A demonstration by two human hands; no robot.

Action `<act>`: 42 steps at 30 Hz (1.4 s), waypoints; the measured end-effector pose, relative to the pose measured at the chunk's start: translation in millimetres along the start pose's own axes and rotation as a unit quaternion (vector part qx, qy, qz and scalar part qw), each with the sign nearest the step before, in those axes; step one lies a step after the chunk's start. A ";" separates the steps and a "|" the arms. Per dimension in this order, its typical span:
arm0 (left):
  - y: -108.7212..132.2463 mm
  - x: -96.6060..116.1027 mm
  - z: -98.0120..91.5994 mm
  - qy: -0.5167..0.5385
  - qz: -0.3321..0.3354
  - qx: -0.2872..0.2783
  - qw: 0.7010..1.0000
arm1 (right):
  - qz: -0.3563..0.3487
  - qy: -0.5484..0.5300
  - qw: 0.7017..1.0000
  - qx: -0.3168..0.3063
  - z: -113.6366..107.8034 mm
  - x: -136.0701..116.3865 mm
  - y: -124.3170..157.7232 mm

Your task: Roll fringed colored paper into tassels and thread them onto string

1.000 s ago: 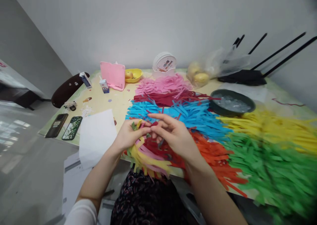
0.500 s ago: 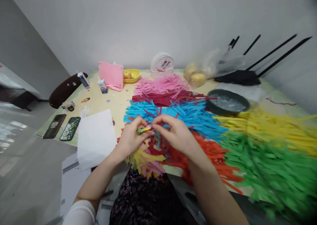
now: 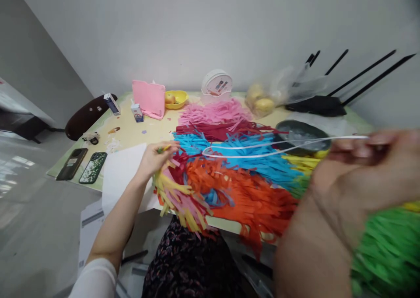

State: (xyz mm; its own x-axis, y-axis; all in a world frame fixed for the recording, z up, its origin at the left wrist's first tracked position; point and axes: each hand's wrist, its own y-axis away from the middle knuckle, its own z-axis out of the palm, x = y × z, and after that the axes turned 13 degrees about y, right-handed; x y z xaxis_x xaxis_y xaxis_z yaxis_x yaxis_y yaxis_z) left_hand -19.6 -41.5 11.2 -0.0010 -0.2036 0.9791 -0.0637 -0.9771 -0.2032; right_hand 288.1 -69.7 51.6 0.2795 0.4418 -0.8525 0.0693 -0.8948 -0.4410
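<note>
My left hand is closed on the twisted top of a yellow and pink paper tassel, whose strips hang over the table's front edge. Out at the right, blurred by motion, my right hand pinches a white cord. The cord stretches left in a long loop above the blue fringed paper. Orange fringed paper lies between my hands. Dark red and pink fringed paper lie behind the blue.
White paper and two phones lie at the left. Farther back stand a pink tablet case, a yellow bowl and a white round box. A dark bowl and green fringed paper are at the right.
My hands have come apart. My left hand has moved left with the tassel, and my right hand has swung far right. The white cord now shows stretched out from it.
</note>
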 end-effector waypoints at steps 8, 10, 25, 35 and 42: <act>6.2 42.6 25.8 -0.014 -0.014 -0.140 0.990 | -0.015 0.003 0.996 -0.089 96.4 -18.3 -1.2; 11.3 36.5 33.8 0.013 -0.028 -0.150 0.988 | -0.030 0.032 0.991 -0.125 103.3 -18.6 -1.5; 28.2 9.9 40.7 0.105 -0.055 -0.037 0.992 | -0.045 0.169 0.984 0.017 100.0 -4.7 8.7; 31.2 4.0 36.2 0.196 -0.084 0.003 0.977 | -0.121 0.247 0.961 0.010 100.3 1.5 25.7; 34.2 9.2 39.3 0.103 -0.050 -0.021 0.993 | -0.084 0.226 0.970 -0.011 101.3 0.5 27.5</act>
State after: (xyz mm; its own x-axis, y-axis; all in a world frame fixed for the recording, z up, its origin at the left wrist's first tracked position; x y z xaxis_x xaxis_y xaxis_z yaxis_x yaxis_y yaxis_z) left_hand 17.4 -79.2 12.9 -0.1959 -0.0839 0.9770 -0.1151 -0.9875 -0.1079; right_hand 193.1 -87.6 10.5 0.6541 0.5132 -0.5557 0.1695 -0.8154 -0.5535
